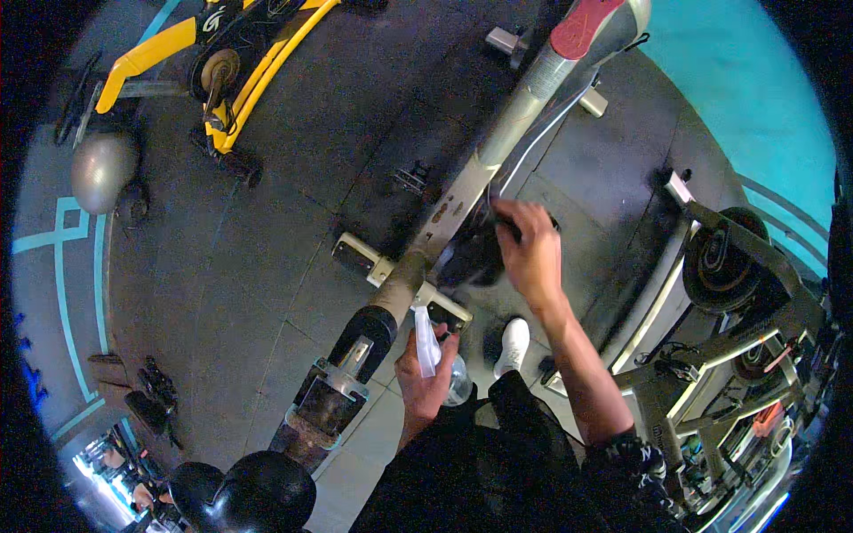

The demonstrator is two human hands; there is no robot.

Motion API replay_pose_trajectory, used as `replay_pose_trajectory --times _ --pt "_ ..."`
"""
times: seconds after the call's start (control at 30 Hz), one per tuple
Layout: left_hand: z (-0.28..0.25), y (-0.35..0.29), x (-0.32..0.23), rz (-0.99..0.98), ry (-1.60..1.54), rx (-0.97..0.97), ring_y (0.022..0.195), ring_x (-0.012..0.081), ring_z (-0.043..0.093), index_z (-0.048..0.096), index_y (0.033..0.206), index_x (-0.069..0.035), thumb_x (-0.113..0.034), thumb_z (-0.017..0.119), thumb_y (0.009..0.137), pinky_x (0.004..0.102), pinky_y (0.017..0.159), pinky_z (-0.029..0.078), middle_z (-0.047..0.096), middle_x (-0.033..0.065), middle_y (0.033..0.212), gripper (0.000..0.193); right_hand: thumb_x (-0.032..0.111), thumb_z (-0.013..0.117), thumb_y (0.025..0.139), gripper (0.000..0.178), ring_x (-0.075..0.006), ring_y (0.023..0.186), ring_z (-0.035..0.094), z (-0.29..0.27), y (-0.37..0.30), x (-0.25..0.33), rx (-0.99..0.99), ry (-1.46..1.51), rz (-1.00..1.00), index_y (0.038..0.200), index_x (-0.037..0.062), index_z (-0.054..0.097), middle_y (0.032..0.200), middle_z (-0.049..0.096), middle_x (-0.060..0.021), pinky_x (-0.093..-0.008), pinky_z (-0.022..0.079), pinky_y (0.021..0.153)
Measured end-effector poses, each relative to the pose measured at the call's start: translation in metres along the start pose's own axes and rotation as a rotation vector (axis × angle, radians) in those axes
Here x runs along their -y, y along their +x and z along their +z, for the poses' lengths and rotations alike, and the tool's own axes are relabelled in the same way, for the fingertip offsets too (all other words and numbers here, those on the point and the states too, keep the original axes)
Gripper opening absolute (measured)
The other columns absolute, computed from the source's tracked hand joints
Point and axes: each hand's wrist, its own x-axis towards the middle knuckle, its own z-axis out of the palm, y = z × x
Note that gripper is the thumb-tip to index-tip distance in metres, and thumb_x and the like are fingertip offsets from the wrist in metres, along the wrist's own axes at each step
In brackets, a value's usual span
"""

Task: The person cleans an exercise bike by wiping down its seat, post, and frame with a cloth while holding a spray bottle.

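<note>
My left hand point(426, 377) is closed around a clear bottle point(458, 384) that looks like a spray bottle. A long white piece point(426, 342) stands up along its fingers; I cannot make out whether it belongs to the bottle. Ahead and to the right, my right hand point(531, 253) has its fingers curled down beside the long metal beam point(455, 206) of an exercise machine. A dark, blurred shape point(475, 253) lies between those fingers and the beam. Whether it is a cloth or a machine part is unclear.
The beam's crossbar foot point(358, 256) stands on dark floor tiles. A black rounded seat point(262, 493) is at the lower left. Yellow exercise equipment point(160, 55) and a grey ball point(105, 169) stand at far left. Another machine with a black wheel point(729, 259) is at right.
</note>
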Motion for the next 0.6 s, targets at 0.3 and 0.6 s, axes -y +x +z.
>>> replay_pose_trajectory --times 0.3,0.6 --pt "-0.004 -0.002 0.007 0.048 0.096 0.088 0.082 0.0126 0.059 0.06 0.102 -0.001 -0.012 0.068 0.085 0.0288 0.074 0.048 0.065 0.0063 0.092 0.022 -0.003 0.046 0.083 0.043 -0.0362 0.129 0.041 0.079 0.032 -0.068 0.099 -0.418 -0.218 0.126 -0.0055 0.051 0.138 0.044 -0.0231 -0.0398 0.034 0.11" --pt "-0.003 -0.003 0.011 0.045 0.127 0.069 0.077 0.0159 0.062 0.057 0.103 -0.001 -0.013 0.068 0.085 0.0304 0.071 0.05 0.064 0.0118 0.089 0.024 0.004 0.052 0.08 0.051 -0.0332 0.136 0.035 0.093 -0.043 -0.032 0.379 -0.212 -0.425 0.13 -0.0048 0.049 0.143 0.04 -0.0184 -0.0393 0.029 0.113"
